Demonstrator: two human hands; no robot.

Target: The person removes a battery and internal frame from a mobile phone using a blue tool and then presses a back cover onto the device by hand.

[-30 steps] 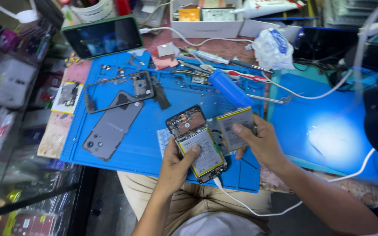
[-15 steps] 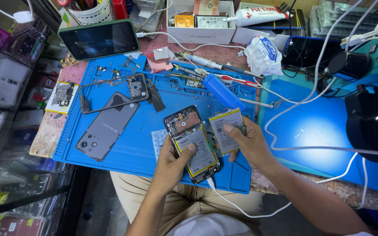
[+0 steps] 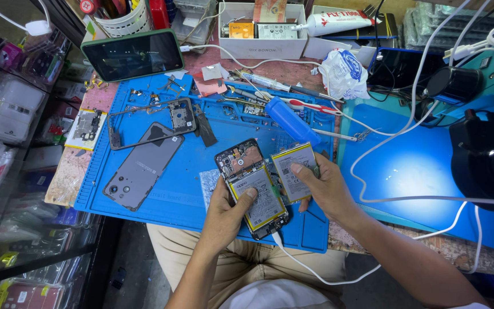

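Left hand [image 3: 222, 213] gripping opened phone [image 3: 253, 189]; right hand [image 3: 322, 186] pinching loose battery [image 3: 294, 170]; grey back cover [image 3: 144, 166] nearby.

Both arms were bare, no sleeves down to the wrists, no watch or rings that I could see. Under the desk [image 3: 75, 171] edge there were khaki trousers [image 3: 247, 269], and just below those a bit of white shirt [image 3: 270, 297] showed.

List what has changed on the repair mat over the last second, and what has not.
Little changed. The left hand keeps its grip on the opened phone, the right hand keeps the loose battery beside it; both have drifted slightly apart. The grey back cover, frame and blue screwdriver lie as before.
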